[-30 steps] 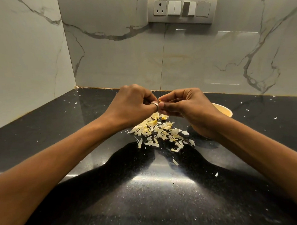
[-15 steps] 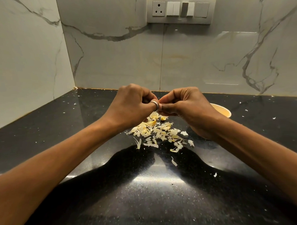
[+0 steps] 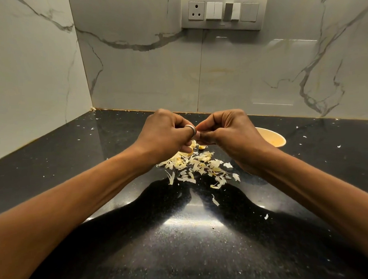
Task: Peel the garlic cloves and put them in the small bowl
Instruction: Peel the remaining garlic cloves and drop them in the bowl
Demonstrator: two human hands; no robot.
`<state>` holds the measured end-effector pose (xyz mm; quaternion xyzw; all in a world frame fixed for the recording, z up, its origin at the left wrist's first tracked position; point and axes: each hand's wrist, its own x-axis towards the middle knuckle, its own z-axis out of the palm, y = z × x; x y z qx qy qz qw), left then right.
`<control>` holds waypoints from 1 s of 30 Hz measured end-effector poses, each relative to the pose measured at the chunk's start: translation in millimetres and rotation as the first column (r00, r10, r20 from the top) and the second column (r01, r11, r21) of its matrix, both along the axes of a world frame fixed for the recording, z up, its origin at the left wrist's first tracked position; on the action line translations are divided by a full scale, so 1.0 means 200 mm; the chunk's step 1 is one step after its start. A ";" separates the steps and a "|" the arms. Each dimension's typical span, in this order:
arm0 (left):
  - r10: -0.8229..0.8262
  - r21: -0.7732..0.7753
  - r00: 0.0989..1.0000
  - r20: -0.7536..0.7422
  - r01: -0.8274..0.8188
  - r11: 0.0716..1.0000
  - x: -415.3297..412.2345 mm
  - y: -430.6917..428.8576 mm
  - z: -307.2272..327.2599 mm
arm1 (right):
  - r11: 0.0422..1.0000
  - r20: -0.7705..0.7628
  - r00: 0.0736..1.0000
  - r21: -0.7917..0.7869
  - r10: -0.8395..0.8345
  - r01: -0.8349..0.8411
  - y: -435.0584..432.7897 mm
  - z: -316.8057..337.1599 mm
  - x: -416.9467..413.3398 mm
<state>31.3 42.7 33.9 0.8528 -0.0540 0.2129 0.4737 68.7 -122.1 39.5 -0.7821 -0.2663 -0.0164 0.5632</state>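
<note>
My left hand (image 3: 168, 132) and my right hand (image 3: 226, 131) meet fingertip to fingertip above the counter, both with fingers curled. Between them they pinch a garlic clove (image 3: 198, 131), almost wholly hidden; only a pale sliver shows. A silver ring sits on a left finger. Below the hands lies a heap of pale garlic skins (image 3: 197, 165). The small cream bowl (image 3: 272, 137) stands behind my right wrist, partly hidden by it.
The black speckled counter (image 3: 182, 243) carries scattered white skin flakes. Marble walls close the corner at the left and back. A switch panel with a socket (image 3: 223, 11) is mounted on the back wall.
Both hands stay pressed together on the clove, with only slight shifts of the fingers. The skin heap and bowl have not moved.
</note>
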 end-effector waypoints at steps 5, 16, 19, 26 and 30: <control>-0.051 -0.222 0.994 -0.101 0.028 0.975 0.00 -0.01 -0.01 | 1.000 -0.004 1.000 0.017 -0.025 0.025 0.01 -0.01 -0.01; -0.153 -0.604 0.962 -0.224 -0.014 0.797 0.00 -0.03 0.01 | 0.995 -0.099 0.995 0.097 0.013 -0.003 0.01 -0.01 0.00; -0.173 -0.577 0.958 -0.230 0.009 0.817 -0.01 -0.02 0.03 | 0.984 -0.189 0.981 0.181 0.044 -0.009 0.00 0.00 0.01; -0.126 -0.287 0.960 -0.252 0.050 0.957 -0.02 -0.01 0.04 | 0.982 -0.198 0.978 0.189 0.068 -0.030 0.00 -0.02 0.05; -0.121 -0.251 0.965 -0.231 0.061 0.966 -0.01 -0.01 0.03 | 0.986 -0.160 0.986 0.166 0.055 -0.028 0.00 -0.03 0.06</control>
